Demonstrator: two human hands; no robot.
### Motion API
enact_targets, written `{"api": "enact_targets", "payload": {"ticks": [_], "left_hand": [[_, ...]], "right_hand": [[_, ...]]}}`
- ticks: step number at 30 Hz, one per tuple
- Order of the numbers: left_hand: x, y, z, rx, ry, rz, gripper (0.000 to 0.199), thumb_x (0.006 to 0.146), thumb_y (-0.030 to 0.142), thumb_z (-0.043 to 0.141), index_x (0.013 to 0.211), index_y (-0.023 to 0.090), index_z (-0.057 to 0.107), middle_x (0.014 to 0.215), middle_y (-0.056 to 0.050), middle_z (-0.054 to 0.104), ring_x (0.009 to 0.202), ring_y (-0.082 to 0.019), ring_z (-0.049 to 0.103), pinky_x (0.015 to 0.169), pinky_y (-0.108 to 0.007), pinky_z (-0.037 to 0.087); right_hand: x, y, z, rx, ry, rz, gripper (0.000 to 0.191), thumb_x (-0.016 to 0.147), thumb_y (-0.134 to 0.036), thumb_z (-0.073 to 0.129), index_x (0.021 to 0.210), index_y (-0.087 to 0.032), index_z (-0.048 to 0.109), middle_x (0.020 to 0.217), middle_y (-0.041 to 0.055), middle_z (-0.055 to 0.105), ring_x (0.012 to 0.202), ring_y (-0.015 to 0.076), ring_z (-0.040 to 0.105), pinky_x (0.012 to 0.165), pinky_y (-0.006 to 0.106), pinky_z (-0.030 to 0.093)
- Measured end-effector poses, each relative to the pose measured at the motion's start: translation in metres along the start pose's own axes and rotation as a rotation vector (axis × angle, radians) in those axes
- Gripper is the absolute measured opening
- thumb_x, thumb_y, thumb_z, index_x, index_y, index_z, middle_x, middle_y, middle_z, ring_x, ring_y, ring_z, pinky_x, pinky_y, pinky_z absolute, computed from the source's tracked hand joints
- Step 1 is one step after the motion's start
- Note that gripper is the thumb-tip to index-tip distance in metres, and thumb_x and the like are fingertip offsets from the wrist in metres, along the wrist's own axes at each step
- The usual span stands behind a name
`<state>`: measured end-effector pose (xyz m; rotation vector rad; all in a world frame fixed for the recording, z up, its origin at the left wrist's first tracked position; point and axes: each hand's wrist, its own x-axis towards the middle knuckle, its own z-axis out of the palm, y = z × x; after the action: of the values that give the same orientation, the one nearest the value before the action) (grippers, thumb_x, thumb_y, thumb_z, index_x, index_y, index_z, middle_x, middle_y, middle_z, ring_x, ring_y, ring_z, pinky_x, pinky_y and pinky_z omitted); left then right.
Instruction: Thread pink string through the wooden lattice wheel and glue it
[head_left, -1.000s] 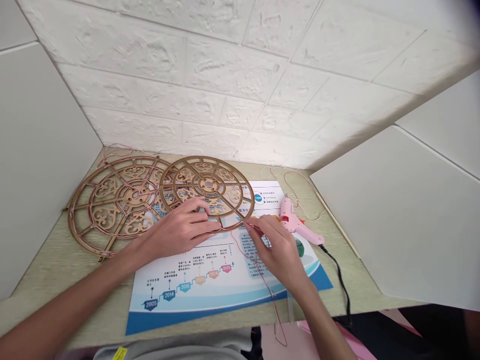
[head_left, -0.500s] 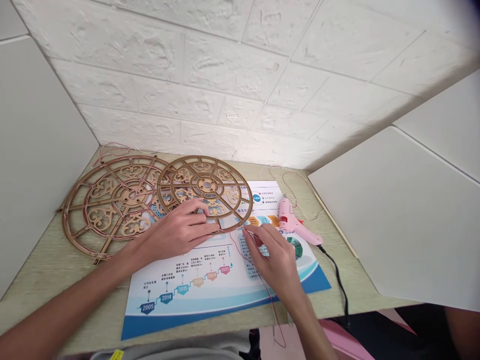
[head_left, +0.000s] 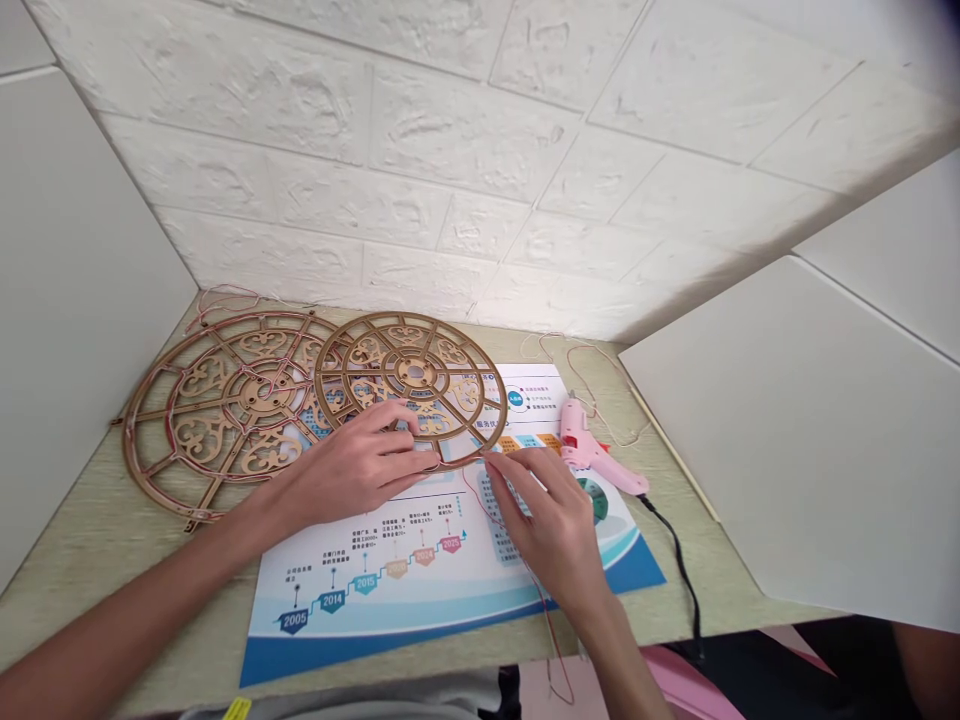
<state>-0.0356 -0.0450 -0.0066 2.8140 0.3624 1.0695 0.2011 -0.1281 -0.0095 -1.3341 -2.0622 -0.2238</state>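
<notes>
A round brown openwork panel (head_left: pixel 397 372), with spokes and scroll cut-outs, lies partly over a larger similar panel (head_left: pixel 262 403). My left hand (head_left: pixel 360 455) holds down its near rim, fingers bent over the edge. Close by on the same rim, my right hand (head_left: pixel 544 510) pinches a thin red wire (head_left: pixel 551 640) between thumb and forefinger. A short stretch of the wire runs along the rim between both hands; the rest passes under my right hand and hangs over the table edge. Red wire is also laid along the bigger panel's rings.
A pink glue gun (head_left: pixel 592 445) lies at the right, its black cord (head_left: pixel 679 550) trailing over the front edge. Beneath the work is a printed sheet (head_left: pixel 337 640) on the table (head_left: pixel 180 620). Loose wire lies near the brick-pattern wall (head_left: pixel 450 200); white panels (head_left: pixel 825 430) flank both sides.
Both hands stay almost where they were at the rim. The stretch of wire between them now lies closer along the rim. The view has shifted very slightly.
</notes>
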Motion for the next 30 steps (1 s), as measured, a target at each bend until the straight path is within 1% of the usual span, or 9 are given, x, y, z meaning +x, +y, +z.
{"api": "enact_targets", "payload": {"ticks": [4,8,11,14,18,20,23,25,30], "left_hand": [[-0.001,0.000,0.001,0.007,-0.009,0.000,0.017,0.097,0.016,0.060,0.111,0.012,0.067,0.079,-0.005,0.064,0.105,-0.024,0.057,0.092,-0.038,0.055],[0.000,-0.001,0.000,0.024,-0.004,0.005,0.015,0.097,0.018,0.059,0.109,0.013,0.068,0.077,-0.004,0.064,0.103,-0.023,0.058,0.093,-0.039,0.056],[0.000,0.000,-0.001,0.023,-0.011,0.008,0.016,0.096,0.017,0.060,0.109,0.013,0.068,0.077,-0.004,0.064,0.103,-0.023,0.058,0.095,-0.041,0.056],[0.000,0.000,-0.001,0.020,-0.011,0.006,0.016,0.097,0.017,0.060,0.110,0.014,0.068,0.077,-0.004,0.064,0.103,-0.023,0.058,0.094,-0.041,0.056],[0.001,0.000,-0.001,0.007,0.009,0.011,0.016,0.097,0.015,0.060,0.110,0.012,0.067,0.077,-0.004,0.063,0.103,-0.023,0.057,0.092,-0.040,0.056],[0.002,0.000,-0.001,-0.002,0.023,0.008,0.016,0.097,0.015,0.059,0.110,0.011,0.067,0.075,-0.004,0.062,0.102,-0.023,0.058,0.090,-0.039,0.056],[0.003,0.000,-0.001,-0.006,0.029,0.000,0.016,0.098,0.016,0.058,0.110,0.012,0.067,0.075,-0.004,0.062,0.102,-0.023,0.058,0.088,-0.038,0.056],[0.003,0.001,-0.002,-0.004,0.025,0.005,0.016,0.097,0.016,0.058,0.111,0.011,0.066,0.076,-0.004,0.062,0.102,-0.023,0.058,0.089,-0.038,0.056],[0.002,0.001,-0.002,0.005,0.012,0.004,0.016,0.097,0.015,0.058,0.111,0.011,0.066,0.076,-0.004,0.062,0.103,-0.023,0.057,0.092,-0.039,0.055]], "right_hand": [[-0.002,-0.005,0.003,0.044,0.046,0.044,0.021,0.094,-0.008,0.056,0.108,-0.021,0.064,0.089,0.0077,0.068,0.081,0.0203,0.063,0.070,0.034,0.051],[0.000,-0.011,0.004,0.049,0.081,0.104,0.017,0.093,-0.011,0.057,0.103,-0.021,0.067,0.091,0.0086,0.067,0.085,0.0219,0.063,0.075,0.037,0.052],[0.003,-0.012,0.002,0.088,0.077,0.158,0.017,0.092,-0.012,0.056,0.101,-0.021,0.068,0.091,0.0082,0.067,0.085,0.0213,0.063,0.075,0.036,0.053],[0.005,-0.008,0.000,0.139,0.013,0.217,0.016,0.095,-0.016,0.054,0.100,-0.022,0.068,0.091,0.0078,0.070,0.084,0.0212,0.066,0.074,0.035,0.055],[0.010,-0.001,-0.003,0.228,-0.079,0.321,0.018,0.096,-0.023,0.053,0.108,-0.021,0.067,0.087,0.0056,0.073,0.076,0.0197,0.069,0.071,0.032,0.056],[0.014,0.000,-0.006,0.295,-0.133,0.344,0.019,0.097,-0.024,0.052,0.107,-0.021,0.067,0.088,0.0049,0.074,0.076,0.0190,0.070,0.070,0.031,0.056],[0.020,0.002,-0.011,0.386,-0.228,0.332,0.021,0.097,-0.022,0.050,0.102,-0.021,0.070,0.093,0.0053,0.076,0.082,0.0195,0.072,0.072,0.030,0.057],[0.023,0.002,-0.014,0.418,-0.286,0.317,0.023,0.096,-0.021,0.050,0.103,-0.022,0.072,0.095,0.0052,0.076,0.083,0.0197,0.072,0.073,0.030,0.057],[0.026,0.005,-0.021,0.452,-0.356,0.275,0.023,0.097,-0.023,0.051,0.101,-0.023,0.073,0.096,0.0052,0.077,0.087,0.0211,0.072,0.077,0.032,0.057]]}}
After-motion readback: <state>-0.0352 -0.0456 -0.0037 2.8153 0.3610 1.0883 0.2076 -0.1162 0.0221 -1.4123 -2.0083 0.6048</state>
